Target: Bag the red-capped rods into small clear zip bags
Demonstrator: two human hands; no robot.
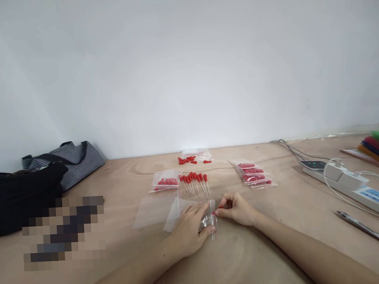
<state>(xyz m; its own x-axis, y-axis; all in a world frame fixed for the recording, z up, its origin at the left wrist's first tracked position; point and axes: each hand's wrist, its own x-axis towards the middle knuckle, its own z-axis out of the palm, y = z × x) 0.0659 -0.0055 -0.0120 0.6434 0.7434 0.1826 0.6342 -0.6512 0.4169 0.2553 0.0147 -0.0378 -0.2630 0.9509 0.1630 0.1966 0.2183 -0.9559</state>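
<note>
From where I stand, the wooden desk (127,172) meets a plain white wall (186,74) along its far edge. Near the middle of its front edge, the left hand (191,226) bears on a clear bag (207,221), thumb and fingers moderately spread across it. The right hand (236,209) has thumb and forefinger pinched together on a small red piece (220,207) at the bag's right side.

Just beyond lies a row of red-topped tubes (194,180), with filled bags (255,176) to its right. Loose red bulbs (186,160) lie nearer the far edge.

Toward the desk's right edge: a power strip (370,192) with cables, a metal pen-like tool (367,229) and, by the far right corner, coloured folders (377,147). Toward the far left corner: a striped bag (85,162) and a black bag (27,195). A pixelated patch hides one item nearby.
</note>
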